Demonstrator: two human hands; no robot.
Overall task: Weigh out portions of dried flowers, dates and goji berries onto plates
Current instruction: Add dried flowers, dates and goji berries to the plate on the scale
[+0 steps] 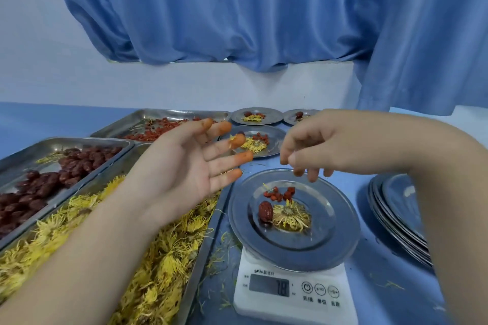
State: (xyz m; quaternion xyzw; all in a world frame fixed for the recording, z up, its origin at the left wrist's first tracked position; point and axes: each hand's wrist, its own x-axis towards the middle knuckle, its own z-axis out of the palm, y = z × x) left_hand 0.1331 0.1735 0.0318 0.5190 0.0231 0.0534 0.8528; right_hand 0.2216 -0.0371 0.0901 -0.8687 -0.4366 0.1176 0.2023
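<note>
Risk first: the plate [327, 235] sits on the small scale [293, 295] and overhangs it all round, so a knock from either hand could tip it or shift the reading. The display is blurry, looks like 7.8, not sure. Loose petals on the blue tabletop [383, 280] around the scale could get swept onto the plate and spoil the weight.

The right hand [324, 145] hovers above the far rim of that plate, fingers [298, 171] curled down and bunched narrow; cannot tell if a berry is pinched between them. Anything released from there would land near the rim, may bounce off.

The left hand [190, 166] is up, palm showing, fingers [232, 173] spread wide, holding nothing, tips stained orange. It hangs left of the scale, over the flower tray [203, 250].

The portion lies mid-plate, below and clear of both hands: goji berries [278, 195] farthest, date [265, 211] and dried flower [290, 215] touching, nearer. The date tray [15, 163] and goji tray [148, 119] sit further left; filled plates [274, 144] beyond the scale, an empty stack [396, 208] to its right.
</note>
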